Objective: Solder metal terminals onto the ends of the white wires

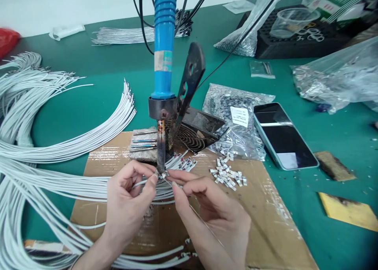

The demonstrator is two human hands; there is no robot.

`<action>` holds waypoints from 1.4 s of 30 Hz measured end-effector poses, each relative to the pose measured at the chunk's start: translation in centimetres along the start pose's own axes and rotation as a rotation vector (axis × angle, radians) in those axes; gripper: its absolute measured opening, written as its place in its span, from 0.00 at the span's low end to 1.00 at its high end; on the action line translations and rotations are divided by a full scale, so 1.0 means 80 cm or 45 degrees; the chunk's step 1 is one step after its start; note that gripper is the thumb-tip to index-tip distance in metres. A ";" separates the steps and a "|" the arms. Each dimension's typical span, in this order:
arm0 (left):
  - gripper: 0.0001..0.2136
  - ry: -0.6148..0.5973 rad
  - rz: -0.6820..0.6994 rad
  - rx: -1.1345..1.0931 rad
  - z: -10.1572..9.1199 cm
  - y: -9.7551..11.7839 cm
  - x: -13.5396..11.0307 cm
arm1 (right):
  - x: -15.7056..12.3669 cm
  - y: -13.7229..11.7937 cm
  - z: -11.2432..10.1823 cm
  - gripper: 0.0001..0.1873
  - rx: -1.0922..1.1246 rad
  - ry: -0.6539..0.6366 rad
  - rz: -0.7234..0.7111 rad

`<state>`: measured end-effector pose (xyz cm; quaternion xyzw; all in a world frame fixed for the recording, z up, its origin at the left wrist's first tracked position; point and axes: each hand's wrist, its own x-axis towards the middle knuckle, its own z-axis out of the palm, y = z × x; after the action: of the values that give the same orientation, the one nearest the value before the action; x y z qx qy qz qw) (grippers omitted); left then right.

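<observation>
A blue-handled soldering iron (164, 45) stands fixed in a black metal stand (191, 116), its tip pointing down at a cardboard sheet (265, 230). My left hand (128, 201) pinches the end of a white wire (88, 183) and holds it right at the iron's tip. My right hand (211, 205) is closed on a thin strand of solder wire (203, 222), its end touching the same spot under the tip. A heap of small white components (228, 174) lies on the cardboard just right of my hands.
Long white wires (59, 144) curve across the green table (97, 65) at left. A bag of small parts (236, 120), a phone (283, 138), yellow and brown sponges (348, 211), more plastic bags and a black tray (295, 41) are to the right.
</observation>
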<state>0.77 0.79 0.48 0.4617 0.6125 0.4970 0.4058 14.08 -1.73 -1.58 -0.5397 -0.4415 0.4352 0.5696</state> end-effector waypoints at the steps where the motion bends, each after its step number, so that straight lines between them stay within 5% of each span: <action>1: 0.07 0.004 -0.002 -0.003 0.000 0.000 0.000 | 0.000 0.000 0.000 0.10 0.002 0.003 -0.004; 42: 0.08 -0.135 -0.019 -0.090 -0.008 -0.009 -0.007 | 0.001 0.005 0.001 0.10 0.051 0.009 -0.038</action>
<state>0.15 0.03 -0.12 0.4683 0.5756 0.4901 0.4574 14.04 -1.61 -1.95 -0.5231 -0.4388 0.4335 0.5881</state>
